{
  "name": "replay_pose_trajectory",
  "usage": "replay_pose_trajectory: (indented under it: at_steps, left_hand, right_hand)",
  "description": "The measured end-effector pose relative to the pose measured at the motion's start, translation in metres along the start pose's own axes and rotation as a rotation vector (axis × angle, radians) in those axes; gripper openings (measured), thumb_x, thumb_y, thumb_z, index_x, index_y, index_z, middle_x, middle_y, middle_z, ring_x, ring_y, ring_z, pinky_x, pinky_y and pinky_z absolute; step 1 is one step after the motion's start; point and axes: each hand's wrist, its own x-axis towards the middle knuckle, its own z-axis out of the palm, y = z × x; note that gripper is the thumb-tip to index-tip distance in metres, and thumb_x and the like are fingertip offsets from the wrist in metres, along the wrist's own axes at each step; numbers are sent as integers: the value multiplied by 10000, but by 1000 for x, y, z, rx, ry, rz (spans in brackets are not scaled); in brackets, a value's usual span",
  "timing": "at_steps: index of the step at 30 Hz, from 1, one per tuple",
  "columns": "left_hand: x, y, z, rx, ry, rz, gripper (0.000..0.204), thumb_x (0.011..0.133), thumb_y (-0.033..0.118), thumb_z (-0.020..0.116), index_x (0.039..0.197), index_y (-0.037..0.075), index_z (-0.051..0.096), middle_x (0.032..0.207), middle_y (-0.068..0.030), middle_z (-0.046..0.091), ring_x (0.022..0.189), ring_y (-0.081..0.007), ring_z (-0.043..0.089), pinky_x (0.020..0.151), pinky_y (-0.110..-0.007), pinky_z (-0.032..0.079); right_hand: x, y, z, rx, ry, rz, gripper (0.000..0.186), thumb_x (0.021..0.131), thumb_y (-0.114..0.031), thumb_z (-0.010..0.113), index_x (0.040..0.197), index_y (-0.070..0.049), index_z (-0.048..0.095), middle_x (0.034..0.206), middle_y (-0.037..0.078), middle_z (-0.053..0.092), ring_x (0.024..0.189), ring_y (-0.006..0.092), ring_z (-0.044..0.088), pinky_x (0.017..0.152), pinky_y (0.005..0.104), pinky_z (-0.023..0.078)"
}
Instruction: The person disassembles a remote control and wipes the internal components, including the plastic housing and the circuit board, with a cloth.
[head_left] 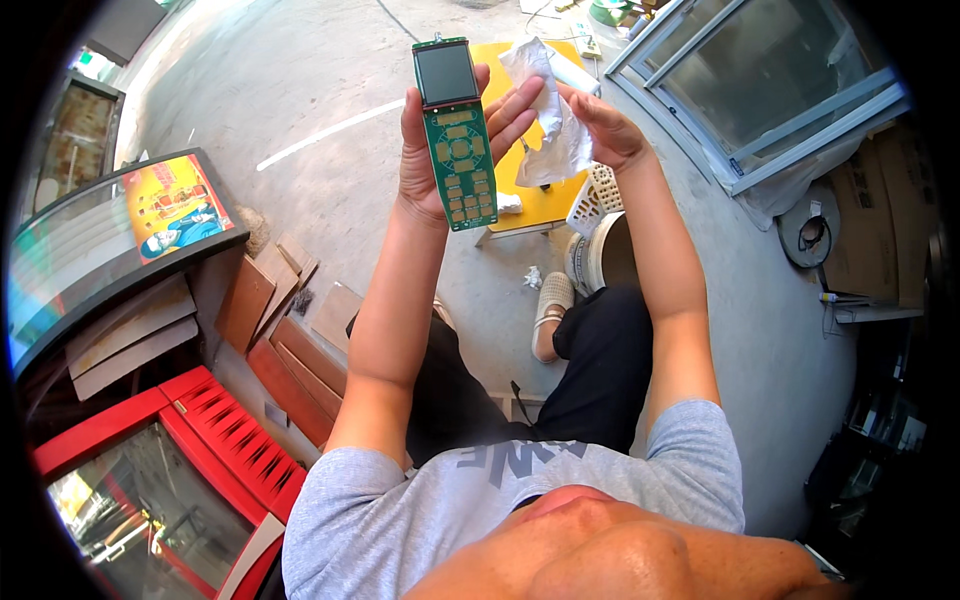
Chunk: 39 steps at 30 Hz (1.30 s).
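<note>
Upright in my left hand (424, 165) is a green circuit board (460, 165) with gold key pads and a dark rectangular screen (446, 72) at its top end. The thumb lies along the board's left edge, and the other fingers reach out behind it to the right. My right hand (612, 130) is closed on a crumpled white tissue (560, 150), which hangs beside the board and touches the left fingertips. Part of the right fingers is hidden behind the tissue. Beyond both hands stands a small yellow table (545, 208).
A white perforated basket (596, 198) and a pale bucket (604, 250) stand right of the table. Another crumpled tissue (533, 277) lies on the floor. Wooden boards (290, 370) and a red cabinet (235, 440) fill the left. Framed glass panels (760, 85) lean at the far right.
</note>
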Motion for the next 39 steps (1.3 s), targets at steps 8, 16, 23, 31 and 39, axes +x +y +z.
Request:
replay_pose_trajectory:
  at_steps: [8, 16, 23, 31, 39]
  left_hand:
    - [-19, 1, 4, 119, -10, -63, 658, 795, 536, 722, 1271, 103, 587, 1460, -286, 335, 1417, -374, 269, 1163, -471, 269]
    - [-31, 14, 5, 166, -1, -10, 636, 744, 613, 726, 1251, 246, 611, 1183, -15, 606, 1227, -194, 491, 1153, -517, 253]
    - [-40, 13, 9, 161, -152, 8, 601, 799, 597, 683, 1252, 213, 592, 1076, 14, 676, 1103, -171, 593, 1115, -514, 339]
    - [-59, 33, 7, 226, -147, 25, 641, 761, 610, 714, 1255, 218, 593, 1073, 30, 654, 1083, -164, 590, 1120, -514, 319]
    - [-49, 20, 14, 157, -175, 12, 634, 784, 573, 715, 1265, 184, 576, 1065, -7, 670, 1070, -168, 611, 1101, -499, 362]
  right_hand:
    - [-95, -34, 36, -137, 479, -210, 439, 942, -174, 623, 1314, 14, 484, 1185, 99, 638, 1080, 170, 624, 945, 334, 493]
    - [-251, -11, 91, -286, 511, -446, 818, 785, -467, 734, 1356, 35, 432, 1346, 191, 510, 1228, 313, 528, 1023, 489, 435]
    - [-190, 314, 50, -690, 516, 501, 272, 769, -258, 708, 939, -50, 674, 904, 123, 688, 828, 287, 668, 742, 416, 535]
    - [-133, 145, 144, -522, 478, 328, 163, 792, -97, 724, 822, -46, 572, 775, 16, 629, 733, 103, 611, 659, 257, 481]
    - [-169, 226, 97, -293, 180, 372, 167, 808, -141, 721, 903, -75, 601, 885, 29, 650, 830, 165, 630, 807, 324, 512]
